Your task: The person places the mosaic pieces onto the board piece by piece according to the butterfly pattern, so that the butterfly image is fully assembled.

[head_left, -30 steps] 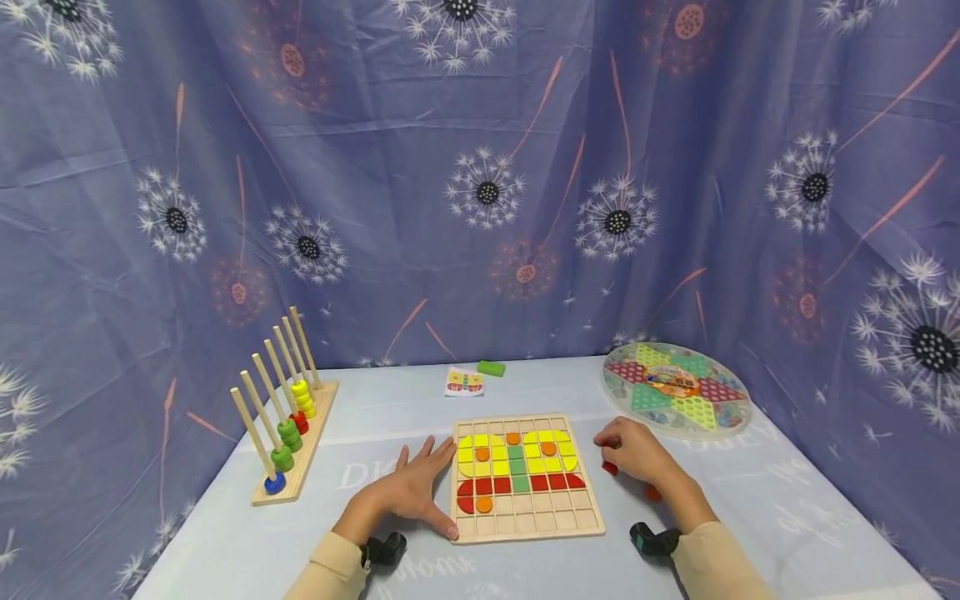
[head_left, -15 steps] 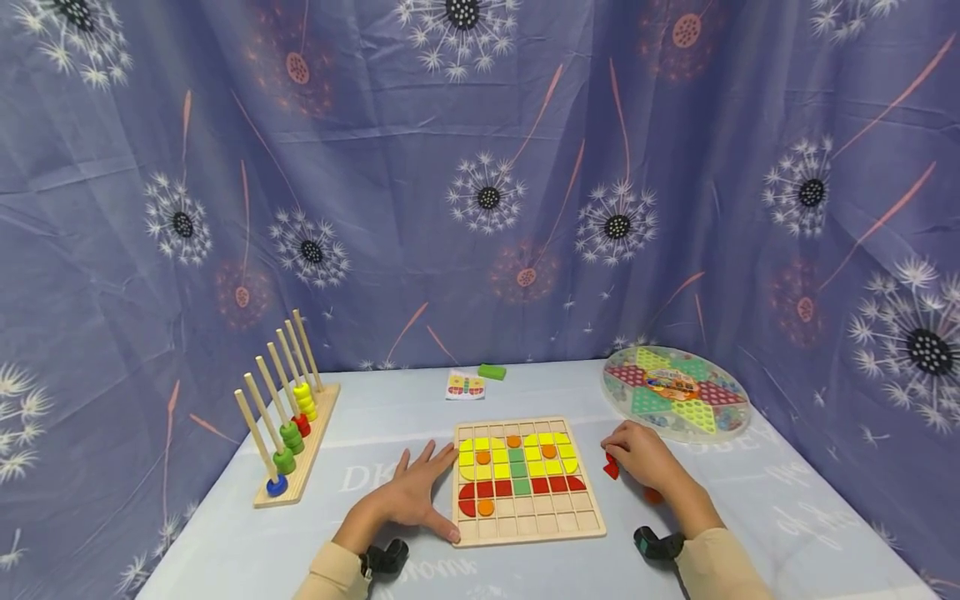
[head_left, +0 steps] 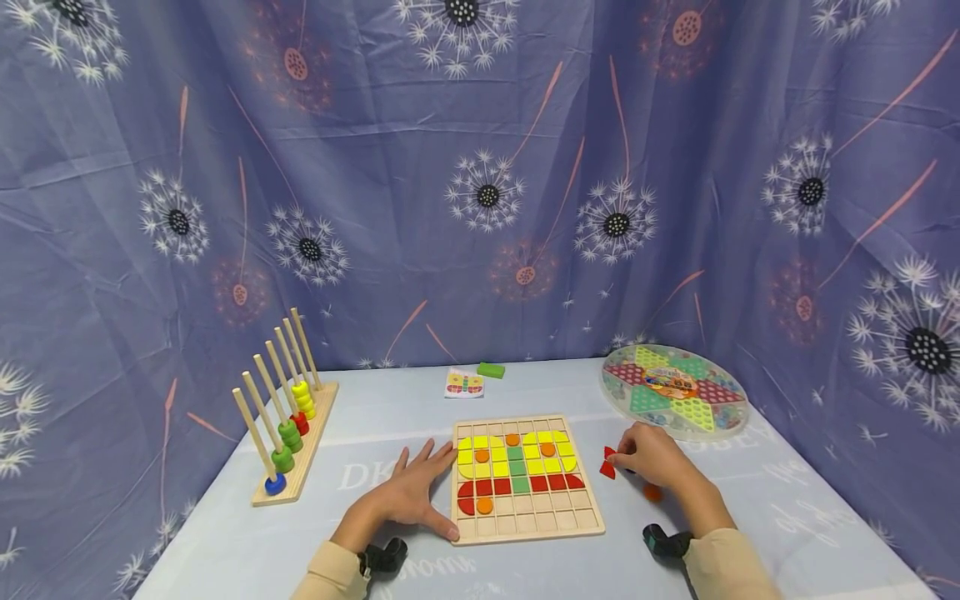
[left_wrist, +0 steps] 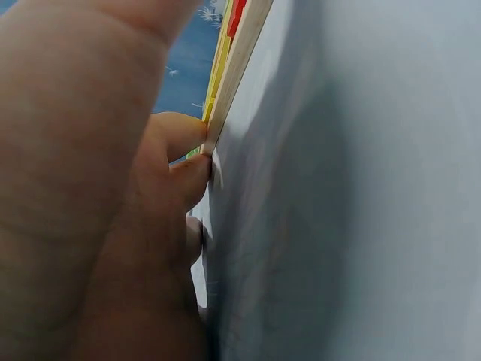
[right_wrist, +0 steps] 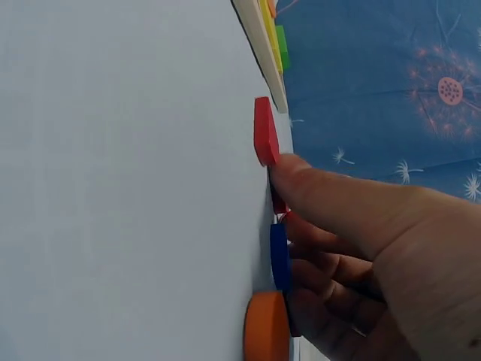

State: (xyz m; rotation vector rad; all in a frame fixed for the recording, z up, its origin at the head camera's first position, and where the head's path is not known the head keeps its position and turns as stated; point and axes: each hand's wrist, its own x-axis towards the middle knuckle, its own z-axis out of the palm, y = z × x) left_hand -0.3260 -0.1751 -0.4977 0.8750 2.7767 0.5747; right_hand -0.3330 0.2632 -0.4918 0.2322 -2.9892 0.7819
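A wooden grid board [head_left: 540, 523] lies mid-table, bearing yellow, red, green and orange pieces. My left hand [head_left: 408, 493] is spread along its left side, thumb at the near corner and fingertips at the edge; the left wrist view shows the fingers against the rim [left_wrist: 240, 64]. Right of the board, my right hand [head_left: 660, 461] has its thumb and curled fingers at small red pieces [head_left: 607, 471]. In the right wrist view, one red piece [right_wrist: 264, 131] shows beyond the thumb, another appears pinched, partly hidden. A blue piece [right_wrist: 279, 256] and orange disc [right_wrist: 267, 329] lie close by.
On the left stands a rack [head_left: 306, 461] of upright pegs with coloured beads. A pattern card [head_left: 464, 384] and green block [head_left: 491, 369] lie behind the board. A round star-patterned game board [head_left: 673, 392] sits at the back right. A patterned curtain [head_left: 480, 125] encloses the table.
My right hand has shifted a little to the right, leaving more of the red pieces and the orange disc in sight. My left hand stays at the board's edge.
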